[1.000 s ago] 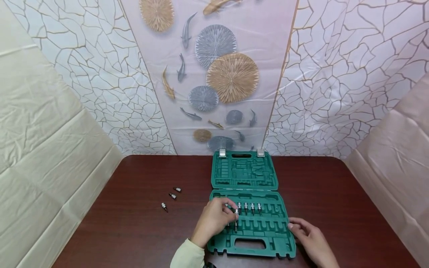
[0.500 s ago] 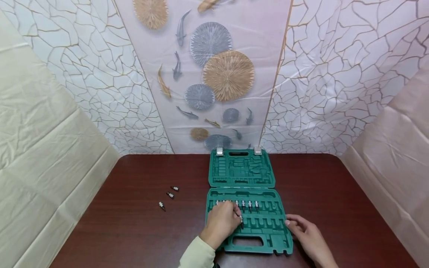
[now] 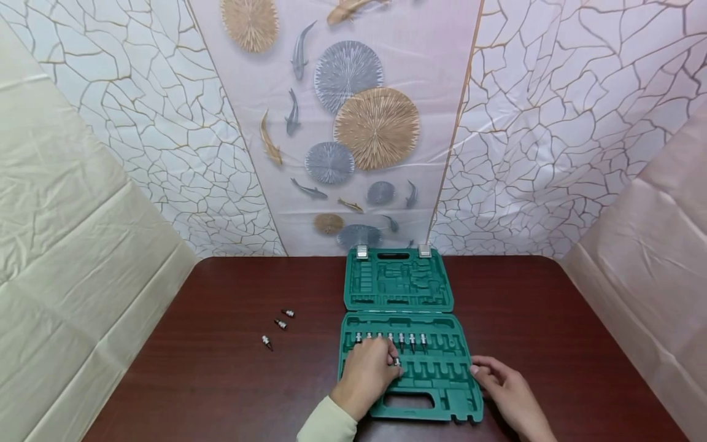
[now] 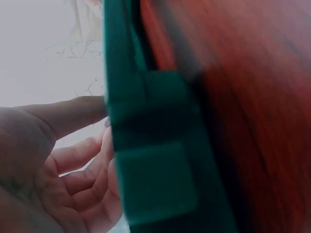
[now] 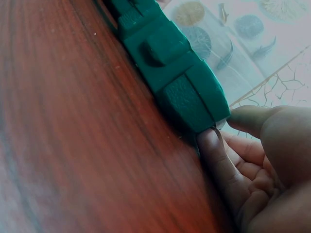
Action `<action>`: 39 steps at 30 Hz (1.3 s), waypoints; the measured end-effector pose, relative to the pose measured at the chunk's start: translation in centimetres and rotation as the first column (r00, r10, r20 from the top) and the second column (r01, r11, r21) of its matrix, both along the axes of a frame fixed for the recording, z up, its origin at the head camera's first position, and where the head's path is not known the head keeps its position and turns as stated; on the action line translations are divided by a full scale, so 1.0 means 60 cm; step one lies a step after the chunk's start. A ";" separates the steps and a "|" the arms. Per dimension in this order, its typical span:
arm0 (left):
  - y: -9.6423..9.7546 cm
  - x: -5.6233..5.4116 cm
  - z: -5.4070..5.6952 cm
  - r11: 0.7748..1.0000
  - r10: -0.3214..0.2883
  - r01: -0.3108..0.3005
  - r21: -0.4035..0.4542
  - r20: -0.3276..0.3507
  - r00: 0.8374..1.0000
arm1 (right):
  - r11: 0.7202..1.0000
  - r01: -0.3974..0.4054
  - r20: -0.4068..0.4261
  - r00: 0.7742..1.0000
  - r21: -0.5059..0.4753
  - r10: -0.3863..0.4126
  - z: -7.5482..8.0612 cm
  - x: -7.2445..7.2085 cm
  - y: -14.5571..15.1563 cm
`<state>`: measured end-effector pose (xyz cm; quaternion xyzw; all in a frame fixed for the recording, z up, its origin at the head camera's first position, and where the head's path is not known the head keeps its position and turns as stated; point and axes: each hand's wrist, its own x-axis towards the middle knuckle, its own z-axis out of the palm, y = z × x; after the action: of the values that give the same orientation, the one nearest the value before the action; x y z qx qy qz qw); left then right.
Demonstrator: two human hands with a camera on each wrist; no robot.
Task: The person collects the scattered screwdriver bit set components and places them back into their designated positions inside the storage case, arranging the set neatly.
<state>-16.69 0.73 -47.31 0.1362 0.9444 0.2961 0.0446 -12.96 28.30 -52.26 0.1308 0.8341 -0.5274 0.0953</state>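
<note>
A green plastic tool case [image 3: 409, 408] lies unfolded on the table, its moulded lid [image 3: 361, 301] toward the wall. Over the lower row of slots, my left hand [image 3: 364, 374] pinches a small silver-and-black bit socket [image 3: 397, 362]. In the left wrist view the case's front edge [image 4: 155, 184] covers most of the fingertips. Several bit sockets [image 3: 412, 341] stand in the upper row, partly behind my left hand. At the case's right side, my right hand [image 3: 513, 396] holds the edge between thumb and finger; the right wrist view shows this edge [image 5: 194, 92] close up.
Three loose bit sockets [image 3: 280, 323] lie on the dark red-brown table [image 3: 221, 380], left of the case. A patterned cloth wall [image 3: 342, 135] rises behind the table, with pale fabric [image 3: 94, 245] along the sides.
My left hand has shifted a little right along the lower row with the bit socket and lowered it toward a slot. My right hand stays at the case edge. The head view moved slightly.
</note>
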 end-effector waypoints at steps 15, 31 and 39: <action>-0.004 0.002 -0.001 0.992 -0.124 0.121 -0.030 -0.092 0.988 | 1.000 0.013 -0.009 1.000 -0.011 -0.013 0.006 0.006 -0.001; -0.020 -0.025 0.002 0.984 -0.065 0.054 0.171 0.059 0.996 | 1.000 0.019 -0.014 1.000 -0.004 -0.019 0.006 -0.002 -0.005; -0.019 -0.020 0.004 0.983 -0.104 0.083 0.166 0.119 0.988 | 1.000 0.019 0.011 1.000 -0.003 -0.019 0.003 0.002 -0.001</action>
<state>-17.90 -0.41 -47.10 0.1644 0.9053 0.3768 0.1073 -12.83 28.26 -52.11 0.1414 0.8315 -0.5287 0.0948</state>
